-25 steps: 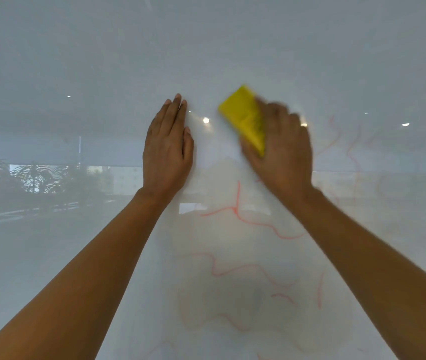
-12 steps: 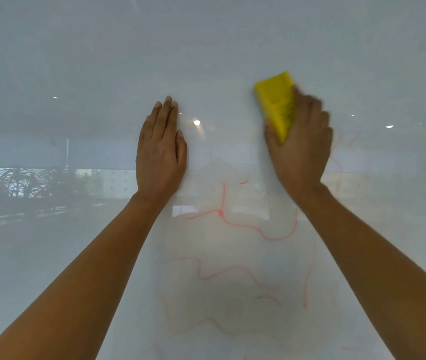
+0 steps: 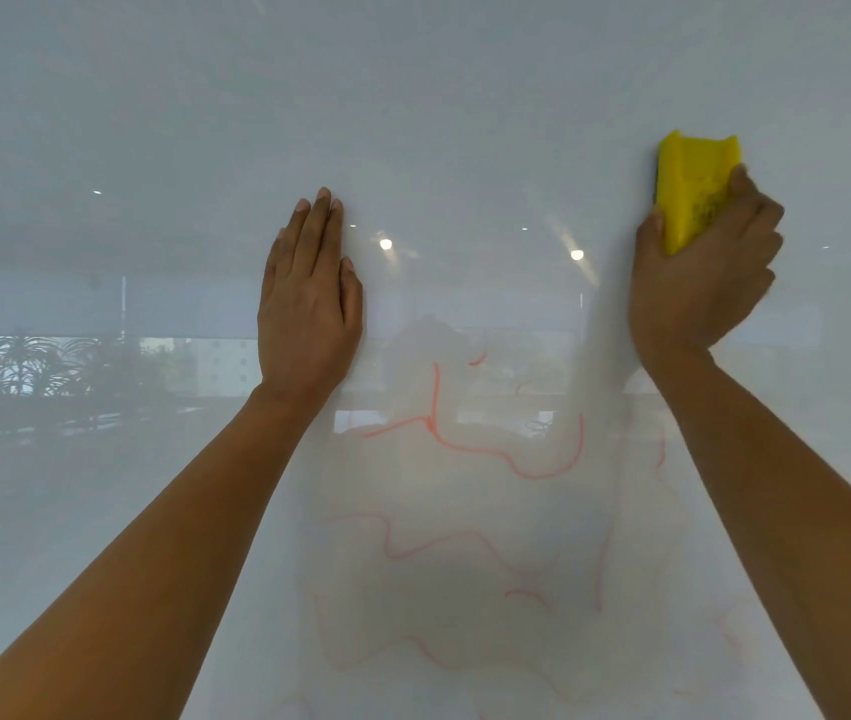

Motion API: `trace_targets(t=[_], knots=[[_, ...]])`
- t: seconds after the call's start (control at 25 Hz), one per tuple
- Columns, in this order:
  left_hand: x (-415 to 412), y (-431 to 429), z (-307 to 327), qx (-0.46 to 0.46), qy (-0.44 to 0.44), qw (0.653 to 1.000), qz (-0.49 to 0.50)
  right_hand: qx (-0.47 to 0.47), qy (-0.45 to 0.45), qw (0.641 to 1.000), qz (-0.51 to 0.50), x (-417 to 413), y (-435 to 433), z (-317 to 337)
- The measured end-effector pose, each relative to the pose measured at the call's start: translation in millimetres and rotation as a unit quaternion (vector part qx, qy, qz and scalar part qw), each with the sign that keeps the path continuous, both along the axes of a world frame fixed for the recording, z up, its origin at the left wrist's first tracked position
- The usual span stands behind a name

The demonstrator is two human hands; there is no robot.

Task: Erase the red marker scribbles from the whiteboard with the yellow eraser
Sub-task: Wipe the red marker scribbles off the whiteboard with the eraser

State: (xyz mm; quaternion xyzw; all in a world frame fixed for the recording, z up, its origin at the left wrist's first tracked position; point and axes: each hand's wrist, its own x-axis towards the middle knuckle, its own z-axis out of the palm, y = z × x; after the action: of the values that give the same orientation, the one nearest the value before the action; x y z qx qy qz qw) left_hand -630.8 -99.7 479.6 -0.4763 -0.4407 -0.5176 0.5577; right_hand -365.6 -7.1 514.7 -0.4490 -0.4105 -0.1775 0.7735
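A glossy whiteboard [image 3: 413,96] fills the view. My right hand [image 3: 699,288] grips the yellow eraser [image 3: 691,192] upright against the board at the upper right. My left hand [image 3: 309,304] lies flat on the board, fingers together and pointing up, holding nothing. Red marker scribbles [image 3: 486,449] run below and between the hands, the brightest line in the middle. Fainter, smeared red lines [image 3: 434,548] continue toward the bottom edge. A thin red stroke [image 3: 661,449] sits just left of my right forearm.
The board's surface mirrors ceiling lights [image 3: 385,244], potted plants [image 3: 23,361] and a window at the left. No frame or edge of the board is in view.
My right hand has swept the eraser to the right and slightly up along the board. The faint red lines at the upper right are gone. My left hand has stayed in place.
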Motion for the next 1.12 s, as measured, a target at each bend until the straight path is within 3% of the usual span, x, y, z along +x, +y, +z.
trace_targets(t=[0.04,0.12,0.2,0.28,0.32,0.4,0.52,0.6,0.68,0.76,0.88,0.96,1.0,1.12], knots=[[0.0,0.3,-0.1,0.000,-0.001,1.000,0.001,0.012,-0.025,1.000,-0.004,-8.3,-3.8,-0.4],[-0.2,0.5,-0.4,-0.001,0.000,1.000,0.001,0.094,-0.155,0.983,-0.002,-30.2,-11.0,-23.4],[-0.7,-0.1,-0.7,0.003,0.002,1.000,-0.001,0.172,-0.313,0.934,-0.005,-47.2,-15.5,-65.3],[-0.6,-0.9,-0.9,0.005,0.006,1.000,-0.002,0.195,-0.401,0.895,-0.012,-42.8,-13.6,-90.1],[-0.7,-1.1,-1.0,0.004,0.006,1.000,-0.001,0.196,-0.399,0.895,-0.019,-33.1,-9.6,-90.0],[-0.9,-1.0,-0.6,0.002,0.004,1.000,0.001,0.163,-0.316,0.934,-0.042,-9.0,2.6,-80.1],[-1.3,0.4,-0.8,0.004,0.004,1.000,0.007,0.055,-0.094,0.994,-0.014,25.0,15.5,-45.3],[-1.3,1.4,-1.1,0.006,0.005,1.000,0.010,-0.002,0.033,0.999,0.011,26.7,13.4,-26.4],[-1.2,1.8,-1.2,0.005,0.006,1.000,0.010,0.016,0.002,1.000,0.000,8.5,5.4,-33.3],[-1.3,1.8,-1.1,0.005,0.004,1.000,0.010,0.105,-0.162,0.981,0.012,-21.2,-5.1,-72.5],[-1.6,1.2,-1.3,0.005,0.006,1.000,0.012,0.209,-0.444,0.871,0.016,-44.8,-18.4,-138.5],[-1.8,1.0,-1.0,0.006,0.008,1.000,0.012,0.241,-0.511,0.825,0.002,-33.3,-16.0,-127.2],[-1.9,0.7,-1.0,0.005,0.007,1.000,0.012,0.240,-0.490,0.838,-0.020,-28.9,-12.0,-113.0],[-1.7,0.4,-1.6,0.002,0.003,1.000,0.010,0.165,-0.268,0.949,-0.013,-29.9,-12.5,-51.3]])
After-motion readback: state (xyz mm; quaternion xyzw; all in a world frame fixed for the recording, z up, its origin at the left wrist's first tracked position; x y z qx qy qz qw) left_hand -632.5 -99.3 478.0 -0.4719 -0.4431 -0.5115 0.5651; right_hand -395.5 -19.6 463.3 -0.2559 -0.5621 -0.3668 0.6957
